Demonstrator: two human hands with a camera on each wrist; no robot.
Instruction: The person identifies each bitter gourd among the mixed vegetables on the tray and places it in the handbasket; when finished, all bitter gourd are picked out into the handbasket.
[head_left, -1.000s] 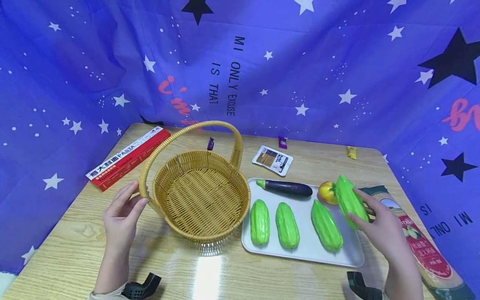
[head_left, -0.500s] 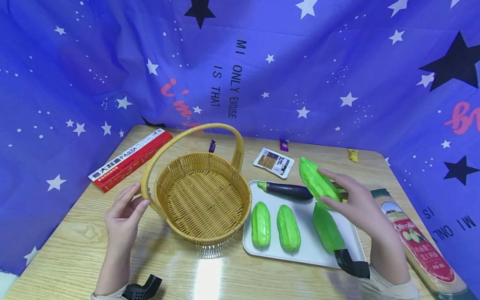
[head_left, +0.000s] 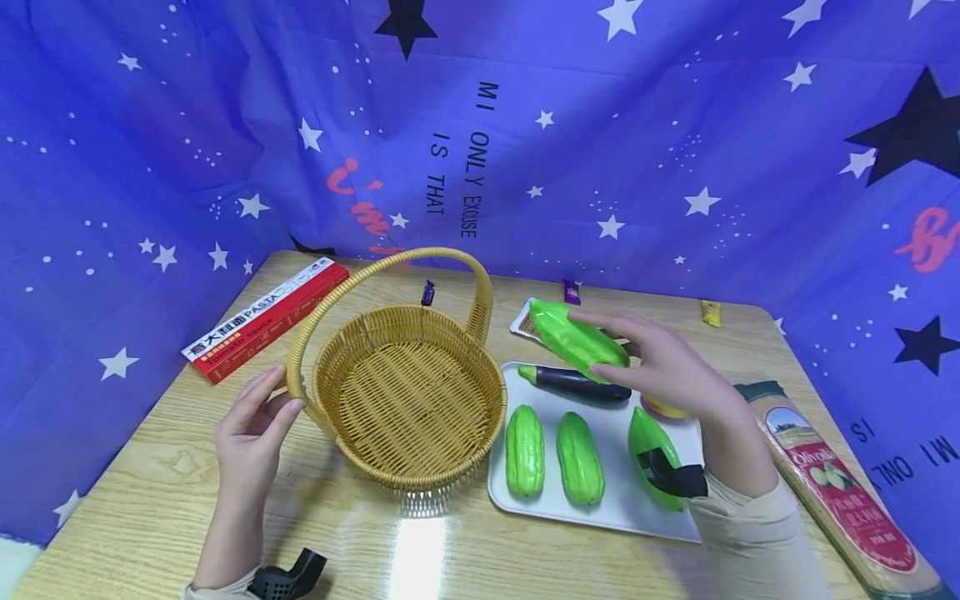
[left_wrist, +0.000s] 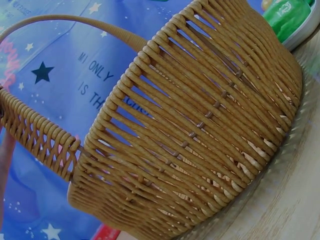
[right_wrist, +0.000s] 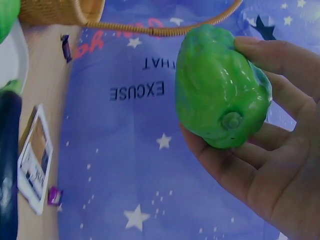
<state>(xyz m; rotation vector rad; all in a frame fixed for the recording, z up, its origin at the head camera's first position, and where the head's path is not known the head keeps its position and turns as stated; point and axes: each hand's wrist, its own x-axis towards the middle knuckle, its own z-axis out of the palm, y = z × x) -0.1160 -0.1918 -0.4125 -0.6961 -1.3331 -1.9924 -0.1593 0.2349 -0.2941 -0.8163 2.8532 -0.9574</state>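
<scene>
Three gourds (head_left: 525, 451) lie apart on the tray (head_left: 617, 482), near right. Left of them, beyond the near table (head_left: 352, 550), the left hand (head_left: 255, 429) pinches the foot of the handle (head_left: 296, 354) between thumb and fingers, at the left side of the basket (head_left: 416, 408); woven and hollow, the basket looks light and slightly springy, and its handle is the natural place to steady it. To its right, the right hand (head_left: 667, 358) grasps a fourth gourd (head_left: 573, 337), thumb on one flank, fingers on the other. That gourd is in the air over the eggplant (head_left: 566, 381), its pointed end toward the far left. Glossy, ribbed skin suggests a moulded piece: probably light, stiff and not fragile, though a little slippery, so it is best taken across the thick middle, where the ribs should give some purchase. Farthest back, a flat pack (head_left: 522, 321) lies partly hidden behind it.
</scene>
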